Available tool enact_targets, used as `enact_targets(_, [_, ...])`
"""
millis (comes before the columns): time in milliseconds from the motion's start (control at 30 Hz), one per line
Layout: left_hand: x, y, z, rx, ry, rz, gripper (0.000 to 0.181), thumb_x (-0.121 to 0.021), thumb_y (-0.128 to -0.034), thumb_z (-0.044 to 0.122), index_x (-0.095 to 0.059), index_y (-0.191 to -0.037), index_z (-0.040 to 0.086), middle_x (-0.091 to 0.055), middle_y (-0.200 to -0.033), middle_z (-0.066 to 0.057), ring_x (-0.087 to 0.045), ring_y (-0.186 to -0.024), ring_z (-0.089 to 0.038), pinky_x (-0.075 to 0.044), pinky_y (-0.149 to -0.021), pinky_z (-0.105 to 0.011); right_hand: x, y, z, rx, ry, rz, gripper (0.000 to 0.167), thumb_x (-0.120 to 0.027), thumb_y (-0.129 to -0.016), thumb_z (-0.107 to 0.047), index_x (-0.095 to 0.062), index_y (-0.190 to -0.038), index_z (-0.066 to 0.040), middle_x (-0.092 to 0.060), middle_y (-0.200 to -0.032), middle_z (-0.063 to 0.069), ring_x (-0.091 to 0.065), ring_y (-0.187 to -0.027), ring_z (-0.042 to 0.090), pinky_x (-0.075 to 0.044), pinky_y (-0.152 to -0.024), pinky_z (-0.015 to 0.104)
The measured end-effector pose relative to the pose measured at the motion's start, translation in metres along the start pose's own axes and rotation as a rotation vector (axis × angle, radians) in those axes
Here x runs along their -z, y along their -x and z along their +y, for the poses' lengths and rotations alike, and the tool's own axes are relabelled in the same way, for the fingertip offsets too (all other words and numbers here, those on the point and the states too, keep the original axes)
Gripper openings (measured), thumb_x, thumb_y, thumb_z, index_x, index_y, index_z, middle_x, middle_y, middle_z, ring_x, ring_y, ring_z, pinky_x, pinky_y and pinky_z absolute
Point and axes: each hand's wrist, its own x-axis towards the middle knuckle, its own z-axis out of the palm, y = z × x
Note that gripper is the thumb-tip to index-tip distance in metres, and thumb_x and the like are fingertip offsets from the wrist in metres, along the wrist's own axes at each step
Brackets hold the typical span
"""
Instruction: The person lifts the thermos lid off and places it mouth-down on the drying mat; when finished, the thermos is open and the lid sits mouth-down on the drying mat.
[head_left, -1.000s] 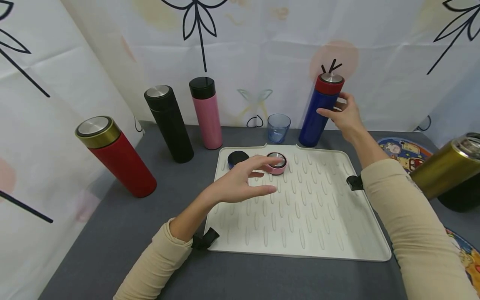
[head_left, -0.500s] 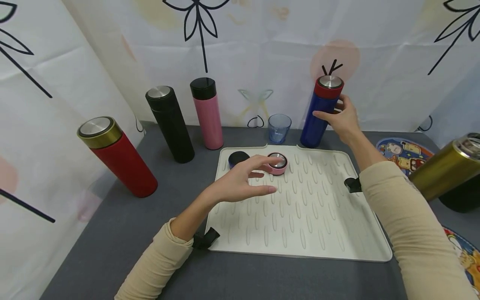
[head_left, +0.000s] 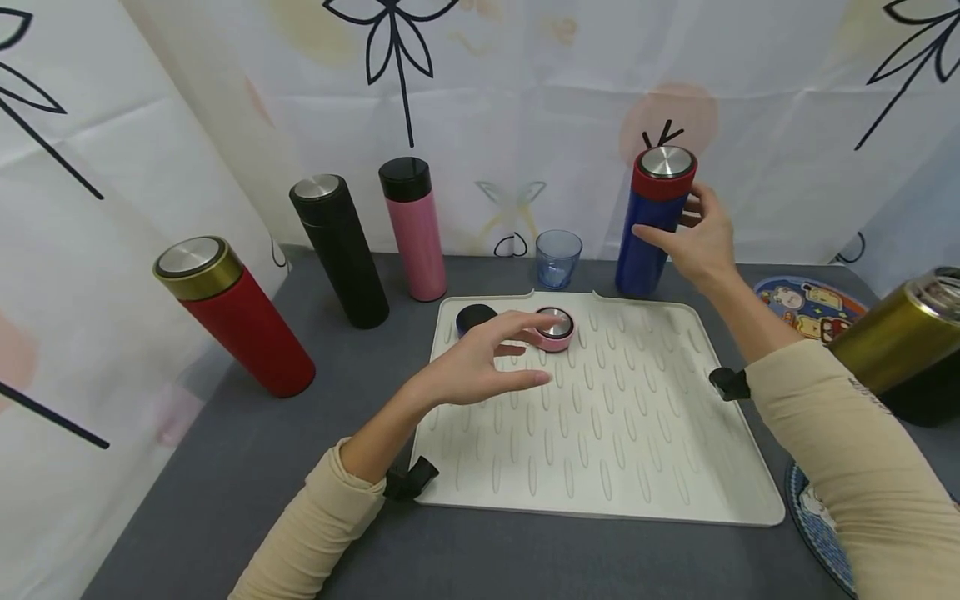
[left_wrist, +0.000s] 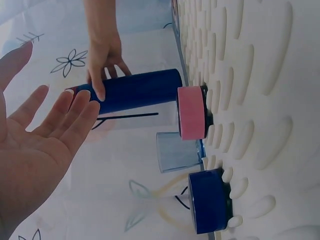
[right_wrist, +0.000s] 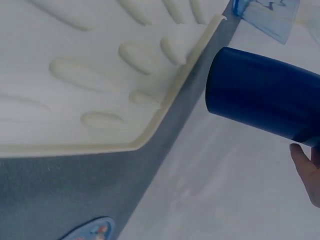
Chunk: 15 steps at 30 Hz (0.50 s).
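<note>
My right hand (head_left: 696,237) holds a blue thermos bottle (head_left: 647,237) with a red collar and steel-topped lid, its thumb in front and fingers behind. The bottle stands nearly upright at the table's back edge; I cannot tell whether its base touches the table. My left hand (head_left: 487,362) hovers over a white ridged drying mat (head_left: 592,433), fingers extended and nothing held. Near its fingertips on the mat sit a pink lid (left_wrist: 191,113) with a steel top and a blue lid (left_wrist: 207,201) with a dark top.
A red bottle (head_left: 247,329), a black bottle (head_left: 341,254) and a pink bottle (head_left: 415,242) stand left. A blue glass (head_left: 557,260) stands behind the mat. Right are a gold bottle (head_left: 896,333), a cartoon-printed round mat (head_left: 806,304) and another round item (head_left: 817,533), partly hidden by the sleeve.
The right hand and blue bottle have shifted slightly to the right, and the bottle stands more upright. The right sleeve has swung right. The left hand stays put.
</note>
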Motion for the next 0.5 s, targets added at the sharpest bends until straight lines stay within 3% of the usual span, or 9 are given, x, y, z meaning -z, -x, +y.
enact_targets(200, [0.001, 0.001, 0.000, -0.011, 0.009, 0.014, 0.061, -0.073, -0.0858, 0.015, -0.046, -0.140, 0.009, -0.047, -0.138, -0.003, -0.052, -0.115, -0.009, -0.043, -0.096, -0.029, 0.008, 0.015, -0.018, 0.103, 0.100, -0.044, 0.081, -0.081, -0.075, -0.027, -0.040, -0.143, -0.014, -0.048, -0.127, 0.017, -0.048, -0.111, 0.033, -0.041, -0.091, 0.050])
enact_targets(500, [0.000, -0.001, -0.001, -0.015, 0.025, 0.056, 0.062, -0.072, -0.0867, 0.013, -0.044, -0.142, 0.009, -0.046, -0.140, -0.003, -0.052, -0.116, -0.013, -0.042, -0.097, -0.029, 0.016, 0.048, -0.035, 0.230, 0.200, -0.221, 0.083, -0.084, -0.071, -0.015, -0.040, -0.141, -0.005, -0.050, -0.124, 0.025, -0.050, -0.108, 0.044, -0.039, -0.086, 0.065])
